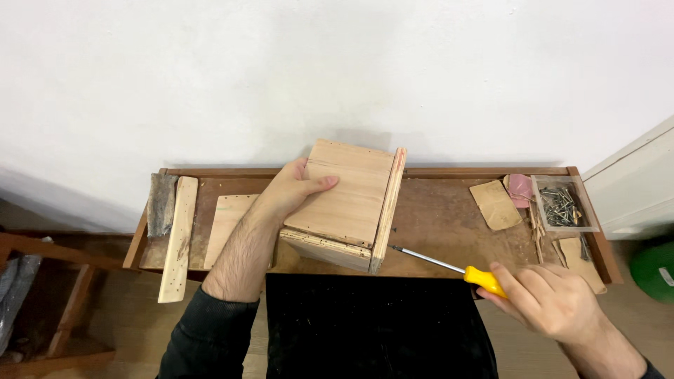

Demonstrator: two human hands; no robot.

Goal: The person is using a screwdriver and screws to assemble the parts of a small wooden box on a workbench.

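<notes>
A pale wooden box (347,203) stands tilted on a brown workbench (435,217). My left hand (291,189) rests flat on its top left side and steadies it. My right hand (551,298) grips the yellow handle of a screwdriver (449,265). The metal shaft points left, and its tip sits at the lower edge of the box's upright right side panel (388,210).
Loose wooden slats (178,235) and a flat board (226,217) lie at the bench's left end. At the right are sandpaper sheets (496,203), a pink cloth (520,188) and a clear tray of screws (563,205). A white wall stands behind, and a green object (653,270) sits at far right.
</notes>
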